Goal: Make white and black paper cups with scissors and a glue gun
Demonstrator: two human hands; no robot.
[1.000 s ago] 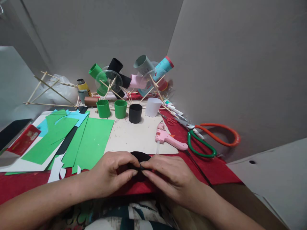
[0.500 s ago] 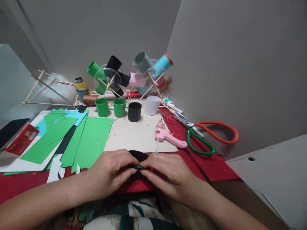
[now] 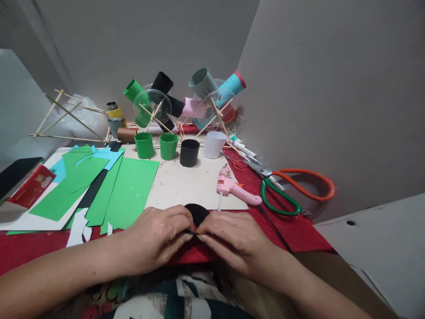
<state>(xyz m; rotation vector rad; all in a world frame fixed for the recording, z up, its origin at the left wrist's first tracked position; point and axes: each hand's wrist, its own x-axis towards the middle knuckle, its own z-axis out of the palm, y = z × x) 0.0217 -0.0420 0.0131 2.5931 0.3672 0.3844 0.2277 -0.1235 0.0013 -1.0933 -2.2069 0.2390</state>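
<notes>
A black strip of craft paper (image 3: 197,213), bent into a curve, is pinched between both hands at the near edge of the table. My left hand (image 3: 162,239) is closed on one end of it, thumb below and fingers above. From the other side my right hand (image 3: 229,239) pinches it, and the fingertips of the two hands almost meet. Much of the paper is hidden by the fingers. Just beyond my right hand lies a pink glue gun (image 3: 229,184) with a clear glue stick in it.
Two green paper cups (image 3: 144,146), a black one (image 3: 189,153) and a white one (image 3: 214,145) stand behind. Further back are stick-and-disc models (image 3: 153,108). Green paper sheets (image 3: 134,181) lie left; large scissors (image 3: 282,188) lie right, on the red cloth (image 3: 292,232).
The black paper's curved part now stands a little higher above my fingers. Both hands keep their pinch in nearly the same place. The view has shifted slightly.
</notes>
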